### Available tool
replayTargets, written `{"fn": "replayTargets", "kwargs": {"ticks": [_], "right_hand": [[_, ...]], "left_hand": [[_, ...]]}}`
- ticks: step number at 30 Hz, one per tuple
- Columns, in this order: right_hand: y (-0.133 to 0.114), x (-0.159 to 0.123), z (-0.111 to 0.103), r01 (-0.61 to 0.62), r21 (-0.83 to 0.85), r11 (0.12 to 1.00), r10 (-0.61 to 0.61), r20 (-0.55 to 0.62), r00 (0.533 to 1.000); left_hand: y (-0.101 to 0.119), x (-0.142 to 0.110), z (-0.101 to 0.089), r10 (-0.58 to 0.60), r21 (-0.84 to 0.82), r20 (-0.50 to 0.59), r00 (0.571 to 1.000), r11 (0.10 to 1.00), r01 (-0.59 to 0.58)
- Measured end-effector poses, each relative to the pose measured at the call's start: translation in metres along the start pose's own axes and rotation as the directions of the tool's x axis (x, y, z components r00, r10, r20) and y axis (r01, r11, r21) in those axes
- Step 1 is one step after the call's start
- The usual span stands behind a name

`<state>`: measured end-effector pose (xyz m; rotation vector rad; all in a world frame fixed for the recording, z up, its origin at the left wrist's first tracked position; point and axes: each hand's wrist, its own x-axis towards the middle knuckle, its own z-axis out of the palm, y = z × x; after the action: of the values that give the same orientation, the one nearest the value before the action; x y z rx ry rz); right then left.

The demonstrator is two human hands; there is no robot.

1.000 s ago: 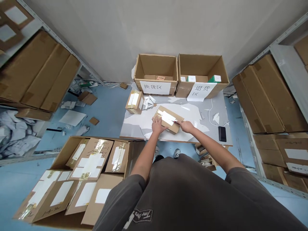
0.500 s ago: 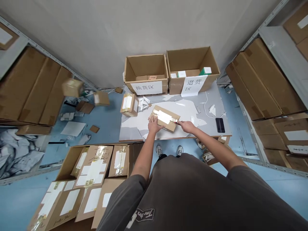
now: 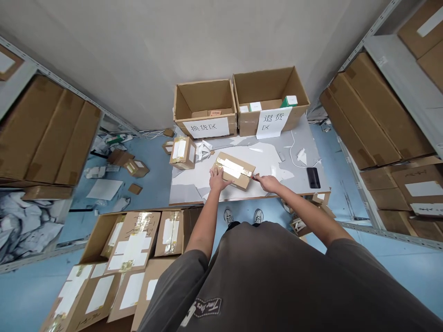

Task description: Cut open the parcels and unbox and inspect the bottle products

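Note:
A taped cardboard box (image 3: 226,179) with a white label lies at a slant on the worktable. My left hand (image 3: 218,179) grips its left end, thumb along the near side and fingers over the top. In my right hand (image 3: 268,183) is a slim cutter (image 3: 256,177), held at the box's right end where clear tape crosses the edge. The blade is too small to make out clearly. Left of the box stands another taped carton (image 3: 182,153), beside some crumpled white paper (image 3: 203,150).
Two open bins with paper signs, a left bin (image 3: 204,99) and a right bin (image 3: 266,87), stand along the wall. A phone (image 3: 313,178) and a white cable (image 3: 294,154) lie at the right. A large carton of parcels (image 3: 131,249) is at my left; shelves flank both sides.
The cutter has moved toward the box's right edge, while my left hand stays on the box. At the left, two small boxes that were blurred in motion now rest lower and farther right.

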<state>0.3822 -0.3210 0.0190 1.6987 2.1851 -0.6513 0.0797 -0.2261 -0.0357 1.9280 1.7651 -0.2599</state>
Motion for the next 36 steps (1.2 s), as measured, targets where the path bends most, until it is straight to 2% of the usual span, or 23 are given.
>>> {"fn": "replayTargets", "kwargs": {"ticks": [12,21,33,36], "right_hand": [[0.012,-0.015,0.017,0.015,0.054,0.998,-0.013,-0.032,0.999],[0.011,-0.013,0.02,0.002,0.102,0.995,0.005,-0.068,0.998],[0.016,-0.013,0.057,-0.048,0.262,0.964,0.09,-0.151,0.984],[0.017,-0.014,0.062,-0.022,0.268,0.963,0.072,-0.177,0.982]], "left_hand": [[-0.002,0.002,0.001,-0.01,-0.008,0.011,1.0,1.0,0.011],[-0.004,0.003,0.005,0.015,0.007,-0.044,0.999,1.0,-0.014],[-0.004,0.004,0.007,0.011,0.005,-0.025,1.0,1.0,-0.011],[-0.003,0.003,0.007,0.015,0.007,-0.016,1.0,1.0,-0.014]]}}
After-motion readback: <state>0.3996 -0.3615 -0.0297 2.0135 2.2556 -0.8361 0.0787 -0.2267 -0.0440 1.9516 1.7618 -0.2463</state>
